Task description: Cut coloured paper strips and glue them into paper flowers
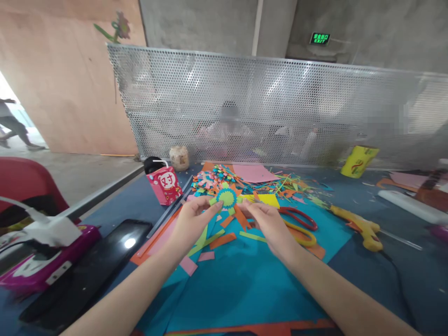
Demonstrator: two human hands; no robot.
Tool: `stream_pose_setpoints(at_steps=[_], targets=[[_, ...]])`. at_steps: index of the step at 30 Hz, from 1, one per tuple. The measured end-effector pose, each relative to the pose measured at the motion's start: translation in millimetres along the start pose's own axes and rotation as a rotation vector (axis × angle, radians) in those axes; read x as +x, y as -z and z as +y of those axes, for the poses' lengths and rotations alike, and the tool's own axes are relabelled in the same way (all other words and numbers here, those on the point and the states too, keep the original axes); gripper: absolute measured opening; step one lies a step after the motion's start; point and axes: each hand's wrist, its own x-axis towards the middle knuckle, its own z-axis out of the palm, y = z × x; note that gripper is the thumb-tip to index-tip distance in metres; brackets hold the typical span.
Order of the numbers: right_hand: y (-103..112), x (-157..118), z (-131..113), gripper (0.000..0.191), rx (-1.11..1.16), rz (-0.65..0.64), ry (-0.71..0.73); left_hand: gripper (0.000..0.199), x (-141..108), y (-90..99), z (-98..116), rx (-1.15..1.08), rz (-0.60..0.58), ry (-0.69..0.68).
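A round paper flower point(227, 198), with a light green centre, a blue scalloped ring and green and orange strips around it, is held up above the blue paper sheets point(224, 284). My left hand point(198, 221) pinches its left side between thumb and fingers. At its right side, my right hand point(268, 221) has thumb and fingers closed on a strip of the flower. Orange, green and pink paper strips point(223, 240) lie below the hands. Scissors with red and yellow handles point(303, 235) rest beside my right hand, partly hidden.
Paper scraps point(217, 179) are heaped behind the hands. To the right lie a yellow glue gun point(366, 228) and a white roll point(413, 205). On the left are a red drink carton point(166, 185), black phone point(91, 266) and purple power strip point(56, 266). A perforated metal screen point(210, 84) stands behind.
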Motion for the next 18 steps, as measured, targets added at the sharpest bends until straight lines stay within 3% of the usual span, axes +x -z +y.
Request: stream_pose_setpoints(at_steps=[7,18], targets=[[2.4,2.5,5.6,0.022,-0.204,-0.052,0.162,0.027,-0.3,-3.3,1.0,-0.058,0.006,-0.022],[1.8,0.2,0.0,0.019,-0.188,-0.085,0.127,0.024,0.2,-0.7,-1.2,-0.01,-0.009,-0.059]])
